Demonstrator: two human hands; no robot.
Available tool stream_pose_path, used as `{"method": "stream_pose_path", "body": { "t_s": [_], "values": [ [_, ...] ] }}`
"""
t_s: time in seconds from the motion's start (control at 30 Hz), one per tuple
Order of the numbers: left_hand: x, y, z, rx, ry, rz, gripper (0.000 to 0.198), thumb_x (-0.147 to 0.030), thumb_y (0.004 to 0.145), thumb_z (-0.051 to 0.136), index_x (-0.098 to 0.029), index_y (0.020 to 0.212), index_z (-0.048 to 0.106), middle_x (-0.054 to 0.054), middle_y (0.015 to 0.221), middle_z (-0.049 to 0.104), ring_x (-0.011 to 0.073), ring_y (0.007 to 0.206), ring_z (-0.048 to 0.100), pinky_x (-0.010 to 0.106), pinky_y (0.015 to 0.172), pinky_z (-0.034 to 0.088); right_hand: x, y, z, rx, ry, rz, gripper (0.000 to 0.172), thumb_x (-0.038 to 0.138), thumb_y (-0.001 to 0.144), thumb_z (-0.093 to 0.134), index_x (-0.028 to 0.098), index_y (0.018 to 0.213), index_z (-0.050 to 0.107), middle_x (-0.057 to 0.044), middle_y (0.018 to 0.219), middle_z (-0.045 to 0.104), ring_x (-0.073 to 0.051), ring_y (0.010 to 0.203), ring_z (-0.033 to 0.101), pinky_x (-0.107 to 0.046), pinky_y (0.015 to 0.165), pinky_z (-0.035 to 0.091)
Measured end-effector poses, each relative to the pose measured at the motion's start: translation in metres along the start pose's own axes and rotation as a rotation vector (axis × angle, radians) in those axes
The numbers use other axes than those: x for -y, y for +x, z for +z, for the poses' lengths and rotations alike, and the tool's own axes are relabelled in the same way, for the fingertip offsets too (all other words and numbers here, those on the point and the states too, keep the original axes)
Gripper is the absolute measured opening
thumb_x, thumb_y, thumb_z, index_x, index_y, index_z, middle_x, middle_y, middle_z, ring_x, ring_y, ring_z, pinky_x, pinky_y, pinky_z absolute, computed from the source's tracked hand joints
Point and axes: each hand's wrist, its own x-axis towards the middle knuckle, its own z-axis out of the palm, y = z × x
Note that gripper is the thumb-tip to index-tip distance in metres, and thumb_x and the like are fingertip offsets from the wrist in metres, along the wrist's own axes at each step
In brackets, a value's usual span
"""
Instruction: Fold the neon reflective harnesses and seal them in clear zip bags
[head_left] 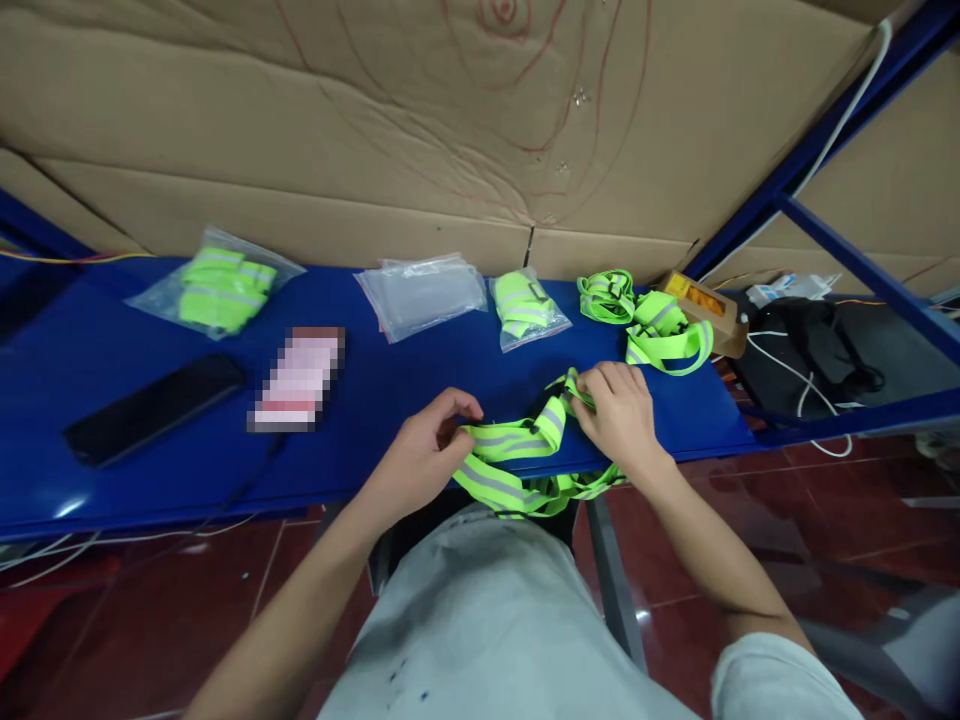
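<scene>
A neon-yellow reflective strap with grey stripes and black buckles stretches between my two hands at the table's front edge. My left hand pinches one end of it between thumb and fingers. At the other end, my right hand has its fingers closed around a bunched part near a black buckle. Part of the strap hangs below the edge in front of my shirt. Beyond my right hand lie a rolled strap and a looser folded strap.
On the blue table lie a bagged strap, clear plastic bags, another bagged strap, a pixelated phone-like object and a black case. A small cardboard box stands right, beside a blue frame bar.
</scene>
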Motion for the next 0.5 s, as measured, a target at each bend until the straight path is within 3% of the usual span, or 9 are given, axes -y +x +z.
{"method": "stream_pose_path", "body": {
  "t_s": [0.1,0.17,0.27,0.33,0.4,0.43,0.5],
  "values": [
    [-0.013,-0.006,0.006,-0.119,0.226,0.084,0.026,-0.025,0.093,0.053,-0.023,0.116,0.065,0.007,0.121,0.072,0.0264,0.114,0.068,0.045,0.104,0.05,0.014,0.008,-0.001,-0.217,0.08,0.046,0.021,0.012,0.093,0.058,0.022,0.078,0.047,-0.006,0.091,0.061,-0.017,0.083,0.058,-0.029,0.071,0.043],
    [-0.025,-0.006,0.015,-0.109,0.129,0.162,0.037,-0.034,0.098,0.056,-0.024,0.134,0.06,0.009,0.143,0.065,0.0275,0.136,0.059,0.048,0.118,0.042,0.027,0.011,0.0,-0.367,0.133,0.065,0.024,0.009,0.09,0.058,0.023,0.077,0.043,-0.006,0.094,0.059,-0.016,0.081,0.057,-0.028,0.067,0.041],
    [-0.037,0.0,0.032,-0.002,-0.111,0.199,0.052,-0.041,0.094,0.068,-0.024,0.142,0.055,0.01,0.149,0.061,0.0265,0.138,0.057,0.044,0.12,0.043,0.043,0.009,0.007,-0.541,0.235,0.027,0.027,0.009,0.086,0.061,0.024,0.078,0.04,-0.005,0.092,0.054,-0.017,0.084,0.056,-0.031,0.071,0.044],
    [-0.037,0.007,0.04,0.096,-0.275,0.163,0.047,-0.038,0.089,0.073,-0.021,0.131,0.06,0.011,0.138,0.066,0.0262,0.129,0.063,0.043,0.115,0.048,0.048,0.003,0.01,-0.483,0.248,0.058,0.021,0.013,0.086,0.062,0.024,0.08,0.045,-0.004,0.086,0.05,-0.02,0.082,0.054,-0.035,0.074,0.044],
    [-0.03,0.012,0.042,0.173,-0.426,0.086,0.042,-0.035,0.085,0.077,-0.021,0.121,0.061,0.01,0.129,0.069,0.0246,0.119,0.067,0.04,0.107,0.053,0.048,-0.005,0.01,-0.286,0.245,0.119,0.008,0.022,0.088,0.061,0.026,0.089,0.055,-0.004,0.081,0.047,-0.022,0.079,0.052,-0.04,0.076,0.045],
    [-0.026,0.013,0.041,0.176,-0.456,0.054,0.043,-0.034,0.083,0.079,-0.021,0.119,0.06,0.01,0.127,0.069,0.0243,0.117,0.067,0.039,0.105,0.054,0.047,-0.008,0.007,-0.186,0.256,0.138,0.008,0.026,0.088,0.06,0.027,0.096,0.059,-0.005,0.082,0.048,-0.023,0.08,0.054,-0.043,0.079,0.047],
    [-0.019,0.011,0.037,0.108,-0.387,0.049,0.047,-0.031,0.08,0.083,-0.022,0.12,0.059,0.009,0.128,0.067,0.025,0.12,0.065,0.04,0.105,0.052,0.044,-0.012,-0.005,-0.083,0.304,0.11,0.029,0.033,0.088,0.062,0.028,0.117,0.061,-0.008,0.094,0.055,-0.027,0.093,0.06,-0.048,0.088,0.05]
  ]
}}
